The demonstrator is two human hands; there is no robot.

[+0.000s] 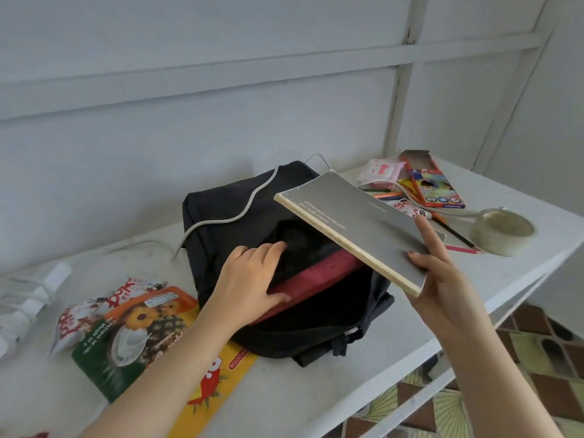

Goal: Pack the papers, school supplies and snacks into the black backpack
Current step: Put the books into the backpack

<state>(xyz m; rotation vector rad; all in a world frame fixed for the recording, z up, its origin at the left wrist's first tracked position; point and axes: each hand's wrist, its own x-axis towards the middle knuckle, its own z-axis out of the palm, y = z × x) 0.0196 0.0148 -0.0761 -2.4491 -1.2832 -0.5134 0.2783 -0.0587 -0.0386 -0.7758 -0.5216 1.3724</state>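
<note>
The black backpack [221,197] lies flat in the middle of the white table [300,399], with its unzipped mouth turned toward you. Inside you can see dark fabric and a red panel [316,273]; whether that is lining or a separate thing cannot be told. Your left hand [249,279] grips the upper lip of the opening, fingers curled into the dark interior and thumb spread on the red. Your right hand [442,276] pinches the near corner of the grey notebook [357,226], with the thumb on the cover and the forefinger straight along its right edge. The notebook hangs tilted above the mouth, not inside it. Behind it the pencil box [437,184] lies with its flap open, loose pencils [461,249] beside it. A tape roll [501,230] sits near the table's right edge. Snack packets [136,327] lie just left of the backpack, and a white cable [252,197] crosses its top.
</note>
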